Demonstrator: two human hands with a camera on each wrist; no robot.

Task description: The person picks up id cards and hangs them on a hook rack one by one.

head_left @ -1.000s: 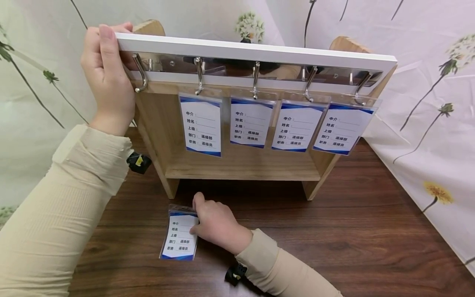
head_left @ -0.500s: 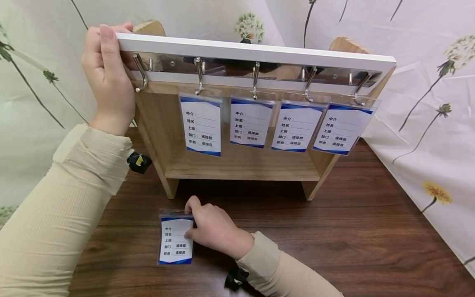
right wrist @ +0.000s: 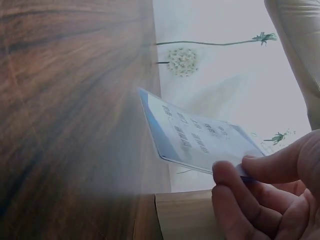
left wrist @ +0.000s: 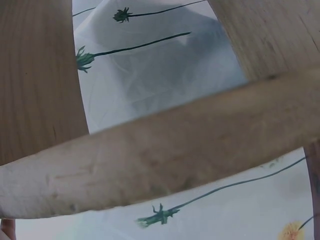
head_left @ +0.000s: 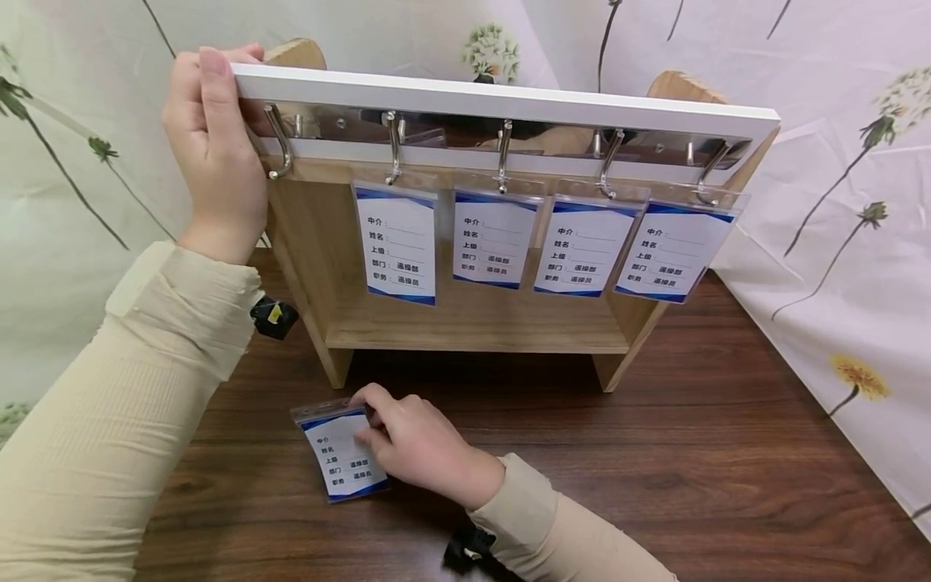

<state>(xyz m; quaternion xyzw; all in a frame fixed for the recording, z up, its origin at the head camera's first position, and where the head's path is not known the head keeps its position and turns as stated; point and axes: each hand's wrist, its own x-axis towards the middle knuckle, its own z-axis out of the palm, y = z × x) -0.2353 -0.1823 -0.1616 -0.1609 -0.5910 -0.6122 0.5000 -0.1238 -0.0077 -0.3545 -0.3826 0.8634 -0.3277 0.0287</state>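
Observation:
My left hand (head_left: pixel 218 153) grips the left end of a white board (head_left: pixel 509 93) on top of a wooden rack (head_left: pixel 473 323), thumb in front. A metal strip with several hooks runs along this board; the leftmost hook (head_left: pixel 280 141) is beside my left hand. Below the rack, my right hand (head_left: pixel 429 444) pinches a clear-sleeved name badge (head_left: pixel 342 457) at its upper right edge. In the right wrist view, thumb and fingers hold the badge (right wrist: pixel 195 135) by one edge, and it is tilted up from the tabletop. The left wrist view shows rack wood (left wrist: pixel 165 145) but little of the hand.
Several matching badges (head_left: pixel 396 246) hang side by side from the other hooks. The rack stands on a dark wooden table (head_left: pixel 727 453). A white cloth with dandelion prints (head_left: pixel 822 145) forms the backdrop behind and at the sides.
My right hand has shifted slightly left with the badge. The badge has turned, its top edge now slanting to the left. The left hand keeps its grip on the board.

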